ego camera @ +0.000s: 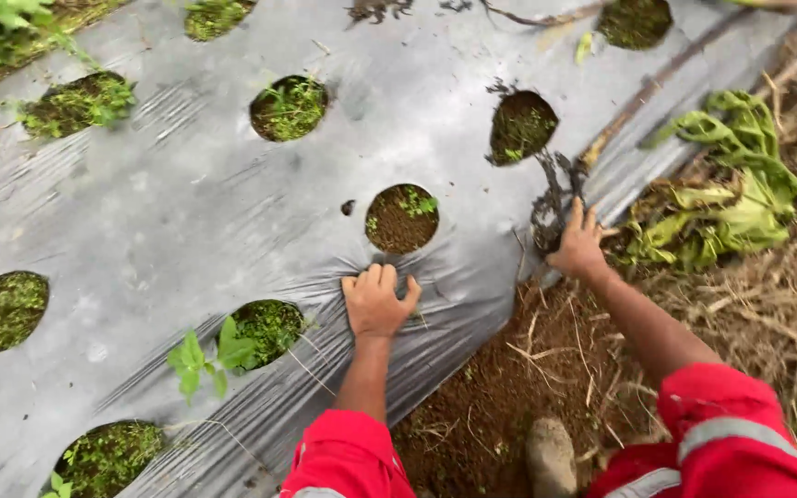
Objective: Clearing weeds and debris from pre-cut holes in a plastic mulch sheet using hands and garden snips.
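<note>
While our left hand (378, 301) pressed flat, fingers unclenched, on the grey mulch sheet (168, 212), our right hand (579, 245) gripped a dark uprooted weed (552, 198) at the sheet's edge; we judged lifting it away came next.

an outdoor vegetable plot on a farm: a raised bed under grey plastic mulch sheeting (168, 203) punched with round planting holes (401, 219), weeds and a seedling (207, 355) sprouting, bare soil (528, 378) and wilted leaves (731, 194) alongside.
</note>
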